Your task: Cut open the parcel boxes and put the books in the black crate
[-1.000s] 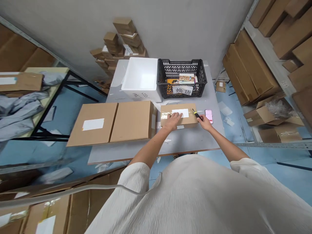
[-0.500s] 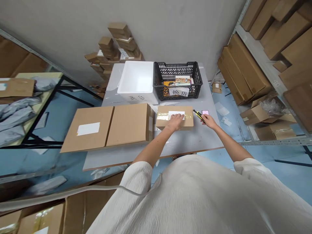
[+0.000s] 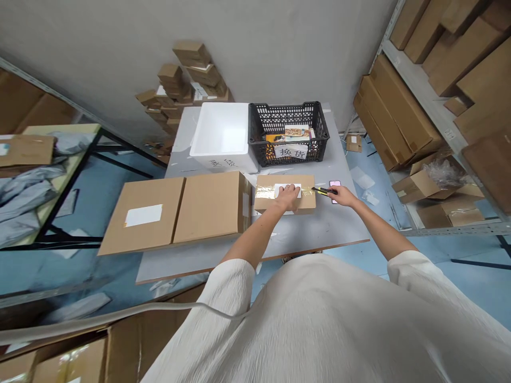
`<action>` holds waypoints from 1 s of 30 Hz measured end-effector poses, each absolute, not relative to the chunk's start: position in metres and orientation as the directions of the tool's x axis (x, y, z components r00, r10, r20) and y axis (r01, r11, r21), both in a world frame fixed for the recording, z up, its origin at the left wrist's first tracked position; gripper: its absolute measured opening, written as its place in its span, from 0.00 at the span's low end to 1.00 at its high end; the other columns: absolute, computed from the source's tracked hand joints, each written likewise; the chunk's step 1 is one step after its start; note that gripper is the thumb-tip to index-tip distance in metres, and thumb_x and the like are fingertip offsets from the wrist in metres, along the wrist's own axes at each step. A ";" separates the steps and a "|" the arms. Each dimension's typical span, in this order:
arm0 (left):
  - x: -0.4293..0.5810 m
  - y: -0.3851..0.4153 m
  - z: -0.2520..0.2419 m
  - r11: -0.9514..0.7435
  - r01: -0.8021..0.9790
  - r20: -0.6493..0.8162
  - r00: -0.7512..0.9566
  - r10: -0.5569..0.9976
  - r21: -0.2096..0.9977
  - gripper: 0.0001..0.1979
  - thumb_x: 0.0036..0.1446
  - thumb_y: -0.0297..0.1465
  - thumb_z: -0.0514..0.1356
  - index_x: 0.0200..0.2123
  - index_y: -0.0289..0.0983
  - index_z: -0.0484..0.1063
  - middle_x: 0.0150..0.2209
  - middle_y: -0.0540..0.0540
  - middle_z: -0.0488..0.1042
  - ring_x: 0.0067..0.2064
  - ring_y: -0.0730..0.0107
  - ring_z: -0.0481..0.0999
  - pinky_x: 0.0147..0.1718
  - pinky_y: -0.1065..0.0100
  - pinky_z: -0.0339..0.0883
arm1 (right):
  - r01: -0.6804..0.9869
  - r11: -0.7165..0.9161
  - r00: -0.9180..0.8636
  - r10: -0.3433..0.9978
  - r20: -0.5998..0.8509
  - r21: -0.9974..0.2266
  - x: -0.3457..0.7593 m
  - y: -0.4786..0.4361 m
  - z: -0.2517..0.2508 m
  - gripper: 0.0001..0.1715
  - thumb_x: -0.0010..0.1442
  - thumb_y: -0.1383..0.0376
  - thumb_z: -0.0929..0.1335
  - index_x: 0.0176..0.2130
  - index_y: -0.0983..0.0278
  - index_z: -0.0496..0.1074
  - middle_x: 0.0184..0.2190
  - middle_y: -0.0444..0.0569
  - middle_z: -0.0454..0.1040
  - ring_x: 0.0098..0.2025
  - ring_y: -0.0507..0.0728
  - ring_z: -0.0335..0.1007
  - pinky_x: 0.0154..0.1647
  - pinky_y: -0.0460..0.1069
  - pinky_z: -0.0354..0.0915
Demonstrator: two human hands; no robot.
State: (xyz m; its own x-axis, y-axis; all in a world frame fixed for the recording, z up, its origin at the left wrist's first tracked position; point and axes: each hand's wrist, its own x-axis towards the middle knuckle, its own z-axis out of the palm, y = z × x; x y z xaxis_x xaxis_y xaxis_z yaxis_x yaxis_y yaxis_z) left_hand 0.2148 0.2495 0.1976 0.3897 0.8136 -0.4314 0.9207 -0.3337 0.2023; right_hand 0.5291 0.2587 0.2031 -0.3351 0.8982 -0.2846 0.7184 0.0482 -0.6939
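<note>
Under the left hand (image 3: 288, 196), a small cardboard box (image 3: 307, 201) lies flat on the desk (image 3: 315, 229). The hand is spread palm down on the box's top, its fingers resting on a white label (image 3: 296, 187) and a band of clear packing tape (image 3: 266, 192) that runs lengthwise across the box.

Just right of the left hand, the right hand (image 3: 342, 197) pinches a yellow-and-black utility knife (image 3: 324, 190) between thumb and fingers. The knife lies nearly level, its tip just beside the box's right edge. Under the right hand's fingertips, a phone in a pink case (image 3: 334, 184) lies on the desk, partly covered by the hand and the knife.

Left of the left hand, a large flat cardboard carton (image 3: 211, 205) touches or nearly touches the small box. A second panel of the same size, carrying a white label (image 3: 143, 215), adjoins it along a seam.

Ahead of both hands, at the far end of the desk, a white foam box (image 3: 221, 130) stands beside a black plastic crate (image 3: 287, 109). Printed items (image 3: 296, 133) lie inside the crate, and a white sign with black handwritten characters (image 3: 290, 152) hangs on its front wall.

Further right of the right hand, cardboard cartons (image 3: 395, 114) fill metal shelving. Beyond the hands, small cartons (image 3: 183, 72) are stacked against the wall.
</note>
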 end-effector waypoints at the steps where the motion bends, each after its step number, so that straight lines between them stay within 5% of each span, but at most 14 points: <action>1: 0.215 0.250 0.197 -0.332 0.921 -0.431 0.390 0.814 0.206 0.50 0.48 0.37 0.82 0.69 0.42 0.64 0.70 0.30 0.68 0.73 0.34 0.66 0.70 0.44 0.55 | 0.757 0.093 -0.345 0.897 -0.275 -0.647 0.530 0.262 0.204 0.13 0.71 0.54 0.73 0.46 0.60 0.83 0.38 0.48 0.85 0.38 0.61 0.80 0.43 0.52 0.70; 7: 0.214 0.244 0.194 -0.357 0.914 -0.380 0.404 0.832 0.192 0.50 0.48 0.37 0.83 0.69 0.43 0.64 0.69 0.32 0.68 0.73 0.37 0.67 0.77 0.37 0.47 | 0.857 0.235 -0.393 0.873 -0.287 -0.459 0.534 0.287 0.207 0.19 0.72 0.60 0.70 0.57 0.59 0.85 0.44 0.52 0.88 0.45 0.64 0.80 0.45 0.52 0.66; 21: 0.209 0.236 0.186 -0.374 0.902 -0.320 0.428 0.845 0.217 0.54 0.47 0.36 0.80 0.74 0.46 0.59 0.70 0.33 0.67 0.75 0.37 0.68 0.82 0.37 0.33 | 0.859 0.384 -0.492 0.799 -0.345 -0.338 0.503 0.336 0.204 0.09 0.66 0.60 0.74 0.44 0.55 0.86 0.42 0.54 0.88 0.53 0.70 0.80 0.65 0.63 0.62; 25: 0.209 0.236 0.185 -0.386 0.901 -0.322 0.431 0.843 0.196 0.50 0.49 0.37 0.80 0.72 0.43 0.62 0.69 0.33 0.67 0.74 0.39 0.69 0.82 0.39 0.34 | 0.885 0.320 -0.448 0.782 -0.433 -0.338 0.509 0.344 0.203 0.07 0.62 0.59 0.76 0.42 0.53 0.87 0.37 0.51 0.86 0.50 0.69 0.80 0.61 0.61 0.65; 30: 0.209 0.236 0.183 -0.373 0.902 -0.320 0.427 0.846 0.219 0.53 0.47 0.37 0.81 0.73 0.45 0.61 0.70 0.33 0.68 0.75 0.38 0.68 0.82 0.37 0.34 | 0.868 0.140 -0.409 0.747 -0.525 -0.477 0.525 0.344 0.203 0.10 0.57 0.55 0.80 0.39 0.55 0.87 0.30 0.46 0.82 0.36 0.62 0.77 0.45 0.54 0.71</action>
